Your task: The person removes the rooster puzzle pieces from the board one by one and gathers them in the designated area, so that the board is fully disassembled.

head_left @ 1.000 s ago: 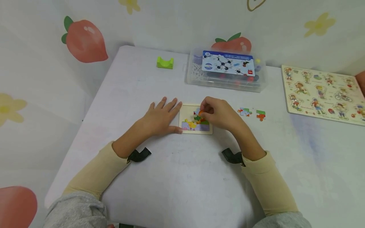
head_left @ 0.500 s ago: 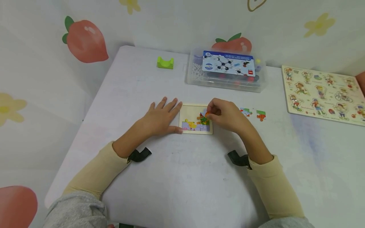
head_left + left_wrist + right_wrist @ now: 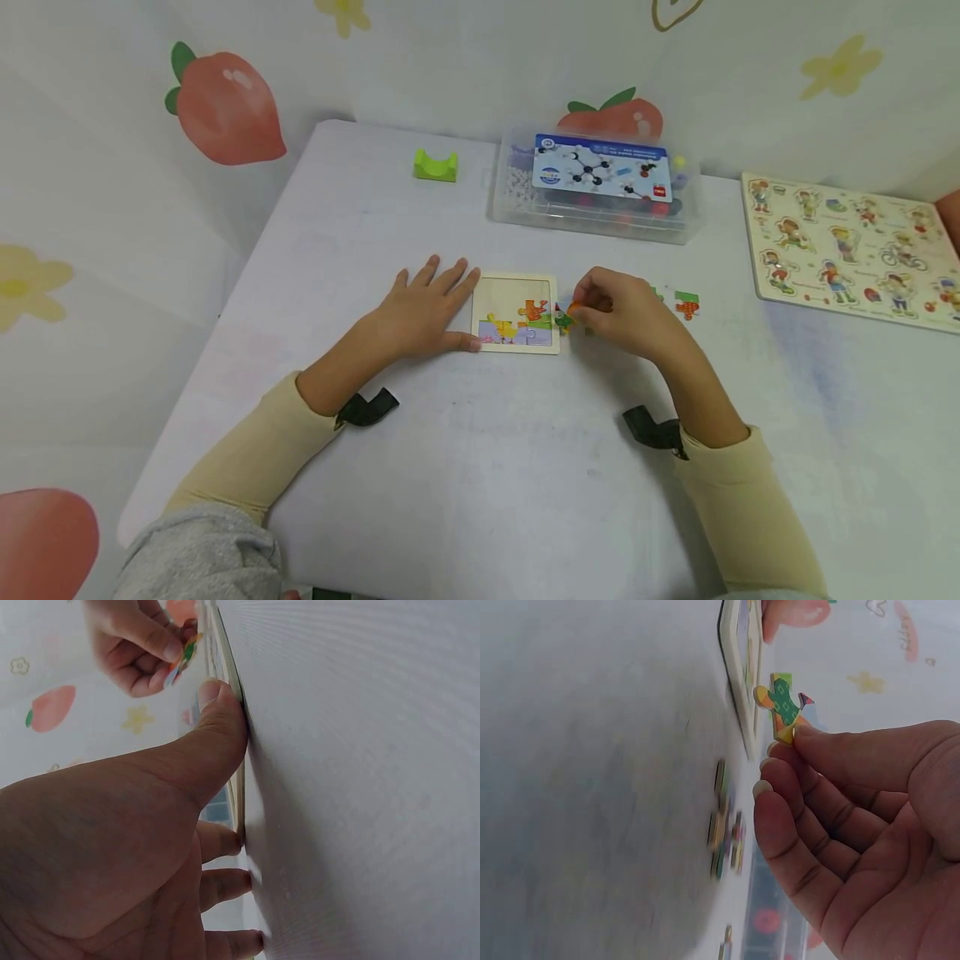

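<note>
Green, yellow and orange, a knobbed puzzle piece (image 3: 784, 705) is pinched between thumb and fingers of the right hand (image 3: 628, 315) — near the wooden tray (image 3: 498, 294). The left hand (image 3: 420, 317) lies fingers spread, thumb on the tray.

Left hand (image 3: 124, 829) touches pale frame (image 3: 240, 793); right hand (image 3: 133, 643) pinches small multicoloured piece (image 3: 187, 652).

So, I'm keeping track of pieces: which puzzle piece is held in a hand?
The green-and-yellow puzzle piece, pinched in the right hand; the other pieces in view sit in the wooden frame or lie on the table.
</note>
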The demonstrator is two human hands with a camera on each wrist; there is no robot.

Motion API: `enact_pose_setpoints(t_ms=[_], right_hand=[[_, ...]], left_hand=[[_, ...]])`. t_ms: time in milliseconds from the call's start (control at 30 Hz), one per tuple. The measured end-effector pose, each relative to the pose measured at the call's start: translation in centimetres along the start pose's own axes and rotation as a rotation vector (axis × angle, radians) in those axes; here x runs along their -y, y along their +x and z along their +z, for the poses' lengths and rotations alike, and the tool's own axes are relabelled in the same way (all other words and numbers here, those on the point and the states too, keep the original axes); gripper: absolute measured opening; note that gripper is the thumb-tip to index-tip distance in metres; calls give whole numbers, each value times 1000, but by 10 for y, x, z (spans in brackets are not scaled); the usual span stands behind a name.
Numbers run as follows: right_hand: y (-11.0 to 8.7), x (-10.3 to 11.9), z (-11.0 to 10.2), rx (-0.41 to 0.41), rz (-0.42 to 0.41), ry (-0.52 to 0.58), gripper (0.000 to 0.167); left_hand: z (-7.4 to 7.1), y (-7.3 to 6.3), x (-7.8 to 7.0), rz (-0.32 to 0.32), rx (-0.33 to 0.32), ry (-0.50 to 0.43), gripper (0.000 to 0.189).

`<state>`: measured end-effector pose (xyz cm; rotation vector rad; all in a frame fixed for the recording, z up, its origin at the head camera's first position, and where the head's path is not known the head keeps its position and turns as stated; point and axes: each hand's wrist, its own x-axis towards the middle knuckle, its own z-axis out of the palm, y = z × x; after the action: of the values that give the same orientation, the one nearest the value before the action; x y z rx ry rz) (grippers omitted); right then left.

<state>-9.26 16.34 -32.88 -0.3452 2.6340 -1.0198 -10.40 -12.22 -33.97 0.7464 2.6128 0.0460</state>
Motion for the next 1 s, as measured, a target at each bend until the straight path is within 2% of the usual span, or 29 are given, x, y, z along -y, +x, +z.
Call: enact_pose_setpoints(t_ms=[233,600,833,1000], right_hand=[[-13,-11,-10,-32,16,-11,10],[-32,-33,-28,-64,94,-32,13],[-37,-43,-38,-17,125,-52,11],[-37,-49,-42,31,183,-54,12]], left_hand=[[-1,-1,-1,-2,3,5,104],[0,0,0,5,5,9,104],[-1,-1,-1,0,5,5,104],[-1,-1,0,1,3,5,103]])
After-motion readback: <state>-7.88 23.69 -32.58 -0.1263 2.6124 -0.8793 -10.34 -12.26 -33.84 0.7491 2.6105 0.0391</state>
